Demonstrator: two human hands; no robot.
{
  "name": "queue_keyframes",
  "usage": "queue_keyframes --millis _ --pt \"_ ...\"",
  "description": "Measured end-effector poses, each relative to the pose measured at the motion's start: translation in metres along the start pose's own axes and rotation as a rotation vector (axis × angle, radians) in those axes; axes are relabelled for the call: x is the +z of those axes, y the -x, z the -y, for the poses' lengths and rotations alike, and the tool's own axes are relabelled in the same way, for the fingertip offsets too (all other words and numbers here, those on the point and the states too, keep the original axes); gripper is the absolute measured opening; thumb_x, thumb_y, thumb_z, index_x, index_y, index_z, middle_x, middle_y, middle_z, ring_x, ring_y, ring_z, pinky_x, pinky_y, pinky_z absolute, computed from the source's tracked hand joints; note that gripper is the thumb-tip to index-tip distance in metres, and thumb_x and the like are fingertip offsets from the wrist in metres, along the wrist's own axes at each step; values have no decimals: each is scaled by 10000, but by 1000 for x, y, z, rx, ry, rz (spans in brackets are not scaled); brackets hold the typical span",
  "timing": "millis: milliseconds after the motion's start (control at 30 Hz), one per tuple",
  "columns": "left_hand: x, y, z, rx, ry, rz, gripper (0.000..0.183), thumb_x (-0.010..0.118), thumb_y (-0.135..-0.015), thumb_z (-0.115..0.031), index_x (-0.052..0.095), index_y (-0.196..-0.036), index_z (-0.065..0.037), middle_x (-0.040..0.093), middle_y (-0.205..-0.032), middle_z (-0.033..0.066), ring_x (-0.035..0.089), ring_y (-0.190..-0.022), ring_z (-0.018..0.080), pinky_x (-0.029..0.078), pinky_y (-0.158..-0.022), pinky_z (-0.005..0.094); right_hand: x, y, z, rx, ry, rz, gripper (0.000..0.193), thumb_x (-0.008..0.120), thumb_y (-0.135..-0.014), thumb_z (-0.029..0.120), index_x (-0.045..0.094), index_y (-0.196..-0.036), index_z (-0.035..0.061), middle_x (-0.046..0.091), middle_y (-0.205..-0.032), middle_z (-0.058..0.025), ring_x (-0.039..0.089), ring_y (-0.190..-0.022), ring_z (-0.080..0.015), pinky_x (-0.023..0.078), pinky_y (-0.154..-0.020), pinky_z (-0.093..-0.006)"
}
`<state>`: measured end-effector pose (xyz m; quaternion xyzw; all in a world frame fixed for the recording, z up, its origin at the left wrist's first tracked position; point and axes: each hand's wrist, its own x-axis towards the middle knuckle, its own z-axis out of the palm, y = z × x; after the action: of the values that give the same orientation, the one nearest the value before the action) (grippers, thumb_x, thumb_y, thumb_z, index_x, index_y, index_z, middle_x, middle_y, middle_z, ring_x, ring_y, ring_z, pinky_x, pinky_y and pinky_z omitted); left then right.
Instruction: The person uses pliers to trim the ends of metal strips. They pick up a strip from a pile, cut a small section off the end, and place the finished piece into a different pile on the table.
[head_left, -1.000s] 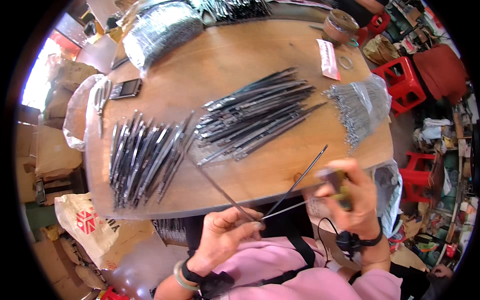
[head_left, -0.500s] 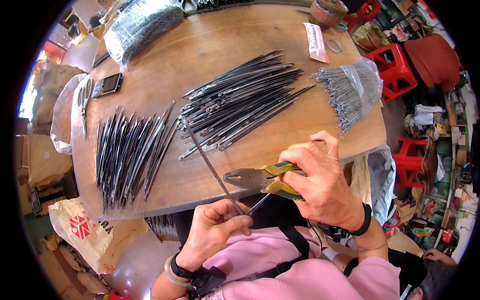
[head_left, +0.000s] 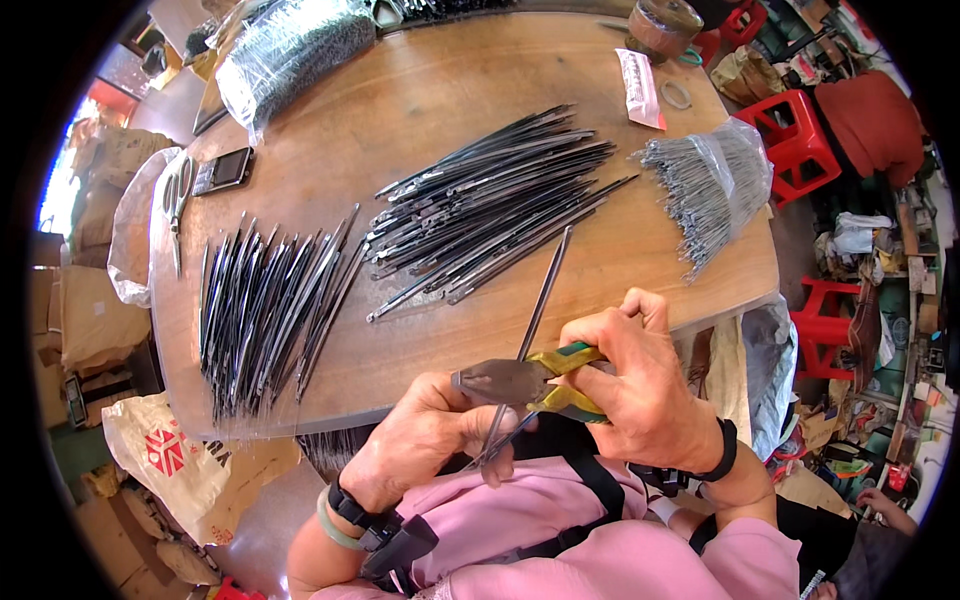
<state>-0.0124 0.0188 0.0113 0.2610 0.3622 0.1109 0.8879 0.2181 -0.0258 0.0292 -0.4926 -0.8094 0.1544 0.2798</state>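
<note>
My right hand (head_left: 640, 385) is closed around the yellow-green handles of a pair of pliers (head_left: 495, 381), whose metal jaws point left. Close to the jaws, my left hand (head_left: 430, 435) pinches a thin dark strip (head_left: 547, 285). This strip slants up to the right, passing by the pliers' head, with its top end over the table. A second thin piece near the left fingertips runs down from the pliers; whether it is part of the same strip I cannot tell. On the table lie a left pile of dark strips (head_left: 275, 320) and a larger middle pile (head_left: 490, 205).
A plastic-wrapped bundle of grey wires (head_left: 710, 185) lies at the right, a bagged bundle (head_left: 290, 65) at the far left. Scissors (head_left: 176, 205) and a phone (head_left: 222, 170) are near the left edge. A tape roll (head_left: 664, 25) and packet (head_left: 640, 88) lie far right, beyond them red stools (head_left: 795, 140).
The strip in my left hand has swung from leaning up-left to leaning up-right, beside the pliers' head. My left hand has turned and its fingers now sit closer to the jaws.
</note>
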Motion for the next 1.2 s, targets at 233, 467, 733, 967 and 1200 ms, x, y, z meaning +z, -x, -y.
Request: queue_keyframes --millis 233,467,733,967,1200 --pt "8 -3 21 9 246 -145 137 661 -944 -124 631 -994 0 543 -701 30 385 -477 77 233 -404 233 9 2 3 -3 60 -95 185 717 -609 44 646 -779 57 592 -1010 -60 560 -989 -272 324 -912 -511" --pt "11 9 30 290 316 -207 96 629 -959 -66 629 -1014 13 565 -710 33 407 -493 63 269 -424 217 2 40 0 299 -333 59 365 816 -659 83 701 -999 18 608 -1134 -133 604 -983 -318 490 -825 -400" --pt "19 12 35 447 -94 -441 90 650 -957 -54 642 -1023 5 599 -707 -8 468 -560 16 354 -480 179 12 41 7 213 -371 270 407 785 -724 128 657 -1083 -16 598 -1143 -177 646 -974 -337 550 -800 -387" --pt "14 9 35 553 -101 -534 81 627 -941 -81 570 -941 -24 564 -653 35 433 -437 68 288 -381 215 18 28 9 88 -308 253 308 722 -829 197 588 -961 -47 567 -991 -181 621 -835 -339 537 -677 -381" --pt "-38 42 3 690 -301 -900 63 600 -963 -100 563 -924 -67 513 -639 -24 374 -421 38 243 -380 189 -48 19 -65 81 171 90 316 727 -784 136 659 -1068 15 613 -1049 -176 639 -905 -347 552 -730 -416"
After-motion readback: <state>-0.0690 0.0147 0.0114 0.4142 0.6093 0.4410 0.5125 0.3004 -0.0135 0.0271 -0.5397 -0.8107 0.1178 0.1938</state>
